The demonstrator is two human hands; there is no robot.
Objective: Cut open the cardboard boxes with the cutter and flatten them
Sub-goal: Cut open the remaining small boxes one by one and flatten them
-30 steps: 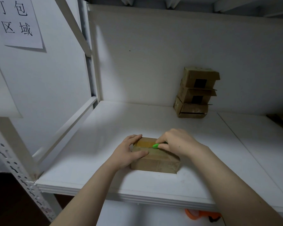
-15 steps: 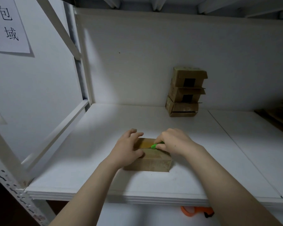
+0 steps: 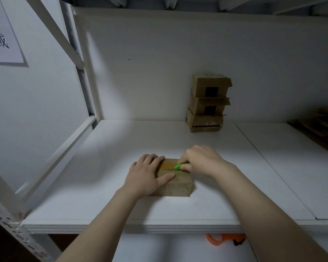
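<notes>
Head view. A small box [image 3: 175, 188] is seen on the white shelf [image 3: 121, 148], near the front edge, right in front of the person. The left grip [image 3: 146, 174] is laid flat on the box's left part, fingers straight, thumb spread across the top; nothing is clasped, the box is just pressed down. The right grip [image 3: 203, 161] is curled round a green cutter [image 3: 180, 166], which is pinched low near its tip. The blade itself cannot be made out. The cutter tip is set on the brown tape [image 3: 168, 164] that runs left-right along the box top, its long axis. The tip points left, so the uncut tape lies leftward from the right grip, straight toward the left grip's fingers. Step judged: slitting the top seam, flattening not yet begun. A leftward pull is likely called for, and the left fingers are judged to be in the blade's path unless shifted off the seam line.

A stack [image 3: 208, 103] of three more boxes is seen against the back wall, well apart from both grips, nearer the right one. An orange object [image 3: 222, 239] is partly seen below the shelf edge. A paper sign [image 3: 2, 35] is fixed on the left wall.
</notes>
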